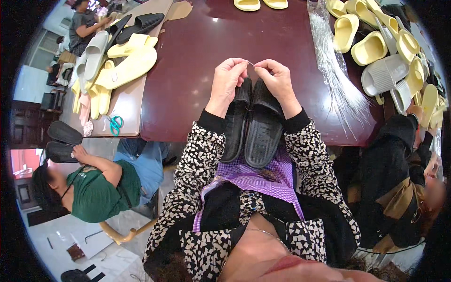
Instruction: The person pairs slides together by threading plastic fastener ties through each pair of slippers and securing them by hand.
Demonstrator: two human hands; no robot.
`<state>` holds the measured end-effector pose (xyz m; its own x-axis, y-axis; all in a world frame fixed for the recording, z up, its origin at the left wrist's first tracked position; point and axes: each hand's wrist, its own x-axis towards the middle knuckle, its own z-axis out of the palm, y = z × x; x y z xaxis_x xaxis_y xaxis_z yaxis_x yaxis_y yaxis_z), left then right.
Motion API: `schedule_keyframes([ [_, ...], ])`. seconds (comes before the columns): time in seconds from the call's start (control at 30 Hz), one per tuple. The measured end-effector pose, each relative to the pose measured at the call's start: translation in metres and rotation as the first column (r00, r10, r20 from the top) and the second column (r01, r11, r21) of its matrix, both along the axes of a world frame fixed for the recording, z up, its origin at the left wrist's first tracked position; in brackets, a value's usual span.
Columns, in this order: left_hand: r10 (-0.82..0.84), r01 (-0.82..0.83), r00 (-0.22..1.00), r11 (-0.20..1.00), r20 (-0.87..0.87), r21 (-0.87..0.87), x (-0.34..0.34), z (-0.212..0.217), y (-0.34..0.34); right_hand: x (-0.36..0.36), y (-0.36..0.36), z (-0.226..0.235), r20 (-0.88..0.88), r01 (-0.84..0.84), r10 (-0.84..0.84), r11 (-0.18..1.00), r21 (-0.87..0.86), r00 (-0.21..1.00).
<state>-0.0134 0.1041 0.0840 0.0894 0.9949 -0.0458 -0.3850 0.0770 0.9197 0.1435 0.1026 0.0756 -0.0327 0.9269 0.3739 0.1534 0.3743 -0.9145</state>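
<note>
a pair of black slippers point(263, 136) sits side by side at the near edge of the table point(197, 94), heels toward the person and reaching out over the purple checked apron point(253, 181). they are matte, with rounded heels; the right one shows fine ribs across its footbed. the left hand point(228, 84) and right hand point(276, 85) are above their far ends, thumb and fingertips of each pinched closed on a thin strand point(251, 63), too small to make out well. to the right lies a bundle of white ties point(330, 70).
</note>
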Motion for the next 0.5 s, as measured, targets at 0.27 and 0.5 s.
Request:
schedule_keyframes([
  [0.27,0.0,0.0,1.0,1.0,-0.03,0.003,-0.001,-0.0014,-0.0004,-0.001,-0.0018,0.0022,0.047,0.012,-0.013,1.0,0.015,0.999],
  [0.5,-0.05,0.05,0.998,0.999,-0.047,0.002,-0.0033,-0.0046,0.0007,-0.0019,-0.0007,-0.0017,0.219,0.115,-0.174,0.96,0.256,0.96],
])
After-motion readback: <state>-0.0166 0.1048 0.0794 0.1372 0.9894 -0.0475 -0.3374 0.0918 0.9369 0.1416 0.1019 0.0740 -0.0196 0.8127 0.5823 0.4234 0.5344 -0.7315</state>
